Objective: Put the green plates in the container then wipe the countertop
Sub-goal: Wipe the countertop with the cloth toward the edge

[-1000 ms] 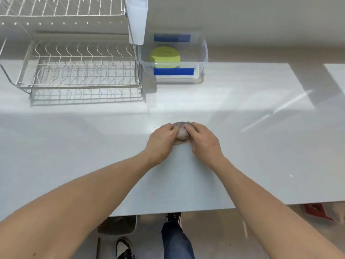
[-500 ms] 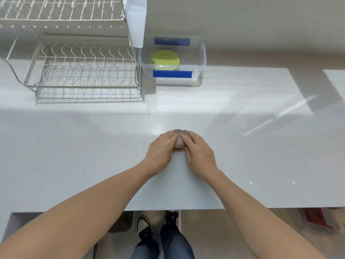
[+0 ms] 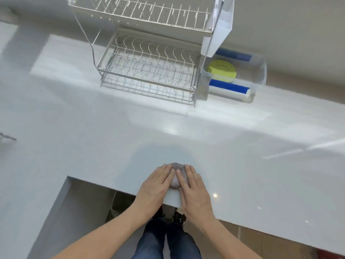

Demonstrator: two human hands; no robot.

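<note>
- Since you have only the head view to go by, start with your hands: your left hand [image 3: 155,186] and right hand [image 3: 194,189] lie side by side, fingers flat and extended, pressing a small grey cloth [image 3: 176,177] onto the countertop [image 3: 74,139] rather than clenching it.
- The cloth sits under and between your fingertips, close to the counter's near edge, which runs just behind your palms.
- Risk one: with the cloth bunched this small, each pass probably covers only a narrow strip, so you could leave most of the surface unwiped.
- Risk two: pull back any further and the cloth could slide off the near edge toward your feet, since nothing grips it but downward pressure.
- Risk three: well ahead of your fingers and to their right stands the clear container [image 3: 261,71], just beside the dish rack [image 3: 149,71]; a long forward stroke could nudge either one.
- The green plates [image 3: 222,69] already lie inside the container, so that part looks finished.
- Count: two hands, one cloth, one container, one two-tier rack with both tiers bare.
- How many plates are stacked I cannot tell; they read as one green disc, perhaps with a second edge beneath.
- Two blue strips mark the container's walls, one far and one near.
</note>
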